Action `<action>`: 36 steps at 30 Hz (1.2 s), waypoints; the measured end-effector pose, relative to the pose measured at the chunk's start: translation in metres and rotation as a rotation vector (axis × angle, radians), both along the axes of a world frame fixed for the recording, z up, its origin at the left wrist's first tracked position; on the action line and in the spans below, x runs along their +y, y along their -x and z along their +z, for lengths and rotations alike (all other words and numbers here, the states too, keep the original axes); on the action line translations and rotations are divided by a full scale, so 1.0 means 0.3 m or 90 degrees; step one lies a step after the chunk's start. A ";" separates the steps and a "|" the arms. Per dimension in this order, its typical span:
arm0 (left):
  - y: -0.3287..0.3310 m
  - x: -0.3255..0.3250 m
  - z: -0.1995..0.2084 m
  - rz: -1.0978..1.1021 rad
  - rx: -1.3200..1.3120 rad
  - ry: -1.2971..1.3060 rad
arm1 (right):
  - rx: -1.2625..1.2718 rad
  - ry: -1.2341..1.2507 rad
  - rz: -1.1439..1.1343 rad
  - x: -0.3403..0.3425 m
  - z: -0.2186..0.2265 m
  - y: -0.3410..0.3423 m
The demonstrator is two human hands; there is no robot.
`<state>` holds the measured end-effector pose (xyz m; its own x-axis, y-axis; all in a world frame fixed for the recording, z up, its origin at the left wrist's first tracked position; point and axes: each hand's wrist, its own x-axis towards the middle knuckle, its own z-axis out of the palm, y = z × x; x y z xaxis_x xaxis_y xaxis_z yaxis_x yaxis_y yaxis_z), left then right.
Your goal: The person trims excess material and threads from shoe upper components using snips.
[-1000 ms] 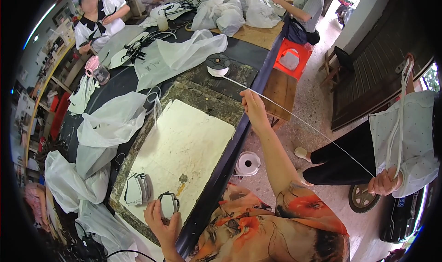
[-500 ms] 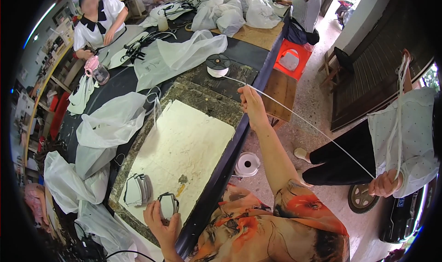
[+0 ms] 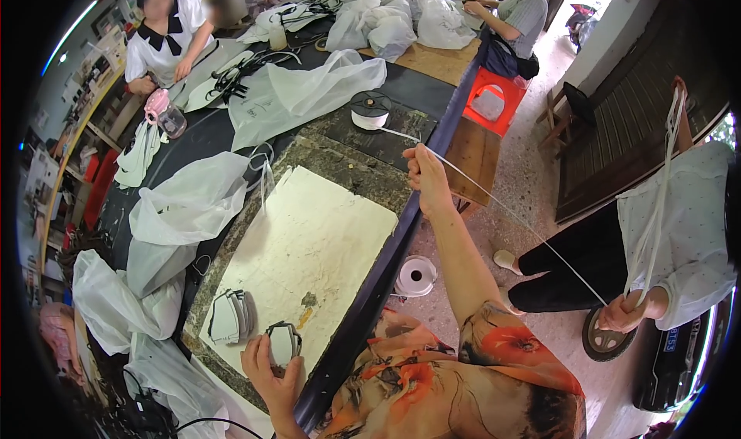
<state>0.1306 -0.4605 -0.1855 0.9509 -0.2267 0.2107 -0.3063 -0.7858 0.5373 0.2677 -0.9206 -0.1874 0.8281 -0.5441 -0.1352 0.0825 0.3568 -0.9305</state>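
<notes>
My right hand [image 3: 423, 175] is raised over the table edge, pinching a thin white cord [image 3: 515, 219]. The cord runs from a white spool [image 3: 370, 113] on the dark table, through my fingers, down to the hand of a person [image 3: 627, 312] standing at right, who holds loops of it up high. My left hand [image 3: 272, 362] rests near the table's front edge, gripping a small stack of grey-edged white pieces [image 3: 282, 343]. Another stack of the same pieces [image 3: 230, 318] lies just left of it on a cream board [image 3: 309, 246].
White plastic bags [image 3: 185, 204] lie piled along the left and back of the dark table [image 3: 208, 130]. A second white spool [image 3: 415, 275] sits on the floor below the table edge. Other people work at the far end. A red stool [image 3: 490, 103] stands beyond.
My right hand has slid a little along the cord, toward the table edge. The standing person has raised the looped cord higher. My left hand stays put.
</notes>
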 end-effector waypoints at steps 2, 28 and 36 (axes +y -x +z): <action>0.001 0.003 -0.005 0.000 -0.004 0.002 | -0.018 0.011 0.000 0.004 0.001 -0.010; -0.670 -1.036 0.135 -0.330 0.160 0.405 | 0.022 0.342 0.075 -0.016 0.029 0.044; -0.831 -1.101 0.142 -0.454 0.396 0.495 | 0.089 0.400 0.174 -0.080 0.097 0.011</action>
<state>0.3800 -0.7909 -0.1428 0.6522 -0.7542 0.0760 -0.0596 0.0489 0.9970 0.2645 -0.9446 -0.1583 0.9442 -0.3285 0.0222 -0.0684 -0.2617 -0.9627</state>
